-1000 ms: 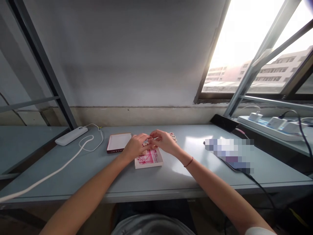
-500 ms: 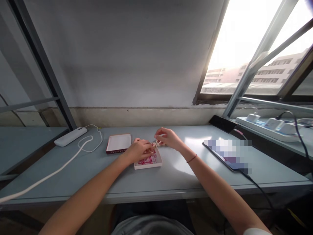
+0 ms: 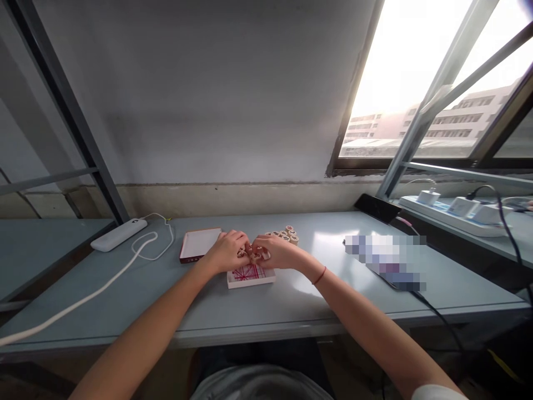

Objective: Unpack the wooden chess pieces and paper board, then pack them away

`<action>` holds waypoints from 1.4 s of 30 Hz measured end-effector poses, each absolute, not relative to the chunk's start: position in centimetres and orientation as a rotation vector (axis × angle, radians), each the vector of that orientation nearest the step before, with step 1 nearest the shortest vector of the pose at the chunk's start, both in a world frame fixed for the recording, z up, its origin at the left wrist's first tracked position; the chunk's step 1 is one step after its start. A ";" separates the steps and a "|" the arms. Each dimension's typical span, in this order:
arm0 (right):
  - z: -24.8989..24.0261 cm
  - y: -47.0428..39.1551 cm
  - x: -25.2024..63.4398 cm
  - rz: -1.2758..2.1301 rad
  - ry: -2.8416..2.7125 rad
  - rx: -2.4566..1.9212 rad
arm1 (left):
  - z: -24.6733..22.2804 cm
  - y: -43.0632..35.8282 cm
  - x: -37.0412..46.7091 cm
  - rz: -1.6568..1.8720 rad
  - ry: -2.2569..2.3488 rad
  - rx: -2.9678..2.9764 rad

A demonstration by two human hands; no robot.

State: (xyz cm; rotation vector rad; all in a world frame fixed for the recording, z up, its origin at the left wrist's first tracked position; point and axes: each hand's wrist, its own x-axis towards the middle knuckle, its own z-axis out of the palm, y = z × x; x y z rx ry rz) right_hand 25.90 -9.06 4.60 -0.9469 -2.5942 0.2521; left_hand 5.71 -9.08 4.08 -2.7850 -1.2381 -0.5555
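A shallow white box with red line patterns inside lies in front of me on the desk. Over its far part, my left hand has its fingers curled on round wooden Chinese chess pieces. Close beside it, my right hand is closed around pieces of the same kind, and the fingertips of both hands nearly meet. Several more chess pieces with dark and red characters sit beyond my right hand, partly covered by it. How many pieces each hand grips is hidden.
The dark-edged box lid lies left of the box. Farther left are a white elongated device and its cable. A blurred tablet-like device, a dark phone and a power strip are on the right.
My right hand has moved left and down to the box, uncovering several chess pieces behind it. My left hand has shifted slightly left and back over the box.
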 end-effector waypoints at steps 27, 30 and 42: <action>4.8 -0.3 32.4 0.144 -1.940 -2.205 | 3.6 -9.5 6.2 -0.344 -0.735 -2.848; 5.2 0.5 31.5 0.282 -2.018 -2.305 | 3.5 -9.4 6.1 -0.343 -0.754 -2.859; 5.8 0.9 30.1 0.157 -2.120 -2.307 | 4.1 -10.0 6.1 -0.509 -0.892 -2.942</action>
